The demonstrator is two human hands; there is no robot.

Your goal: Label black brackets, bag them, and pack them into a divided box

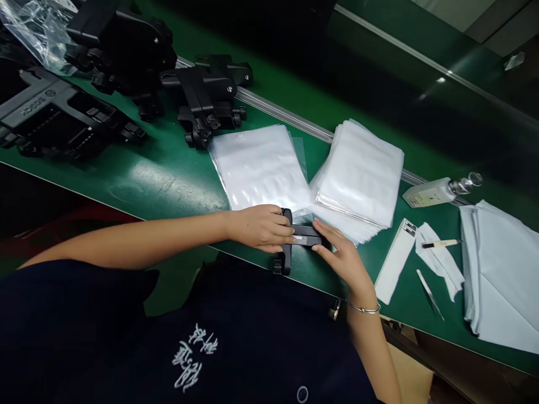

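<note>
A black T-shaped plastic bracket (287,255) with a small knob at its near end lies at the front edge of the green bench. My left hand (263,225) is closed over its crossbar, with the fingertips by a small pale label on the arm. At the arm's right end, my right hand (340,255) grips it between thumb and fingers. Just behind the bracket is a stack of clear plastic bags (261,168). A second, thicker stack of bags (360,168) lies to its right, partly fanned out.
Several black bracket assemblies (206,95) and a grey-and-black lettered unit (50,109) crowd the left. On the right are a pump bottle (432,192), a long white box (396,261), a pen-like tool (442,243) on tissue, tweezers (429,294) and folded white sheets (501,275).
</note>
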